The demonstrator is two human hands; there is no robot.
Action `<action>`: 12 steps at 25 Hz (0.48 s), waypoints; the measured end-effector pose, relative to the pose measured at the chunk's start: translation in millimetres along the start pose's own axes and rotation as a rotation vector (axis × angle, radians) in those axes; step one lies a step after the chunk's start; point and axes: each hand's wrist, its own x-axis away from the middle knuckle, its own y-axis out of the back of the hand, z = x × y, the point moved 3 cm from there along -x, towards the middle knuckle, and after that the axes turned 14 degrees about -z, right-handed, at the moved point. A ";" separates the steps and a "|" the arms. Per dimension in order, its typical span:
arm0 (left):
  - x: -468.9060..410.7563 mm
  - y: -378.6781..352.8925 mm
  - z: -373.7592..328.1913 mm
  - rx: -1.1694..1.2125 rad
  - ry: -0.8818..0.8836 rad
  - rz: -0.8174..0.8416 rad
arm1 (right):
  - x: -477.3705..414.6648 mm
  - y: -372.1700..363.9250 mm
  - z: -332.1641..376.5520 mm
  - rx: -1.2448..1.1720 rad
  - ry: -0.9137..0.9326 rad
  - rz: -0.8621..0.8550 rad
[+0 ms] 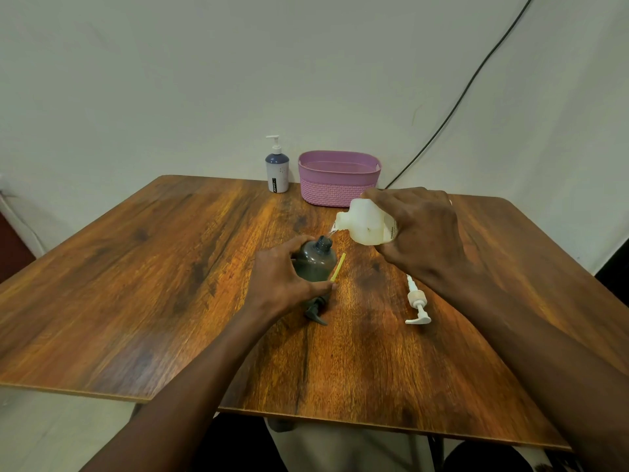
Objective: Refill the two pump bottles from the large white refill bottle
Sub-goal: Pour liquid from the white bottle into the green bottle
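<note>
My right hand [422, 229] grips the large white refill bottle [366, 224], tipped to the left with its mouth just above the neck of the grey pump bottle [315, 260]. A thin stream runs from mouth to neck. My left hand [282, 277] holds the grey bottle upright on the wooden table [170, 267]. The grey bottle's dark pump head [316, 311] with its yellow tube [338, 267] lies beside it. A white pump head [418, 301] lies to the right. The second pump bottle [277, 168], white and blue with its pump on, stands at the table's far edge.
A purple woven basket [338, 177] stands at the far edge right of the second pump bottle. A black cable [476, 76] hangs down the wall behind it. The table's front edge runs close below my forearms.
</note>
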 end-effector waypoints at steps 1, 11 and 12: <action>0.0 -0.2 0.1 -0.005 0.002 -0.001 | -0.1 0.0 0.0 -0.001 0.000 0.002; 1.4 0.5 -0.3 -0.004 0.009 -0.012 | 0.2 2.5 1.9 0.012 0.011 0.012; 1.3 0.5 -0.4 -0.004 0.009 -0.012 | -0.1 2.4 2.0 0.014 0.012 0.013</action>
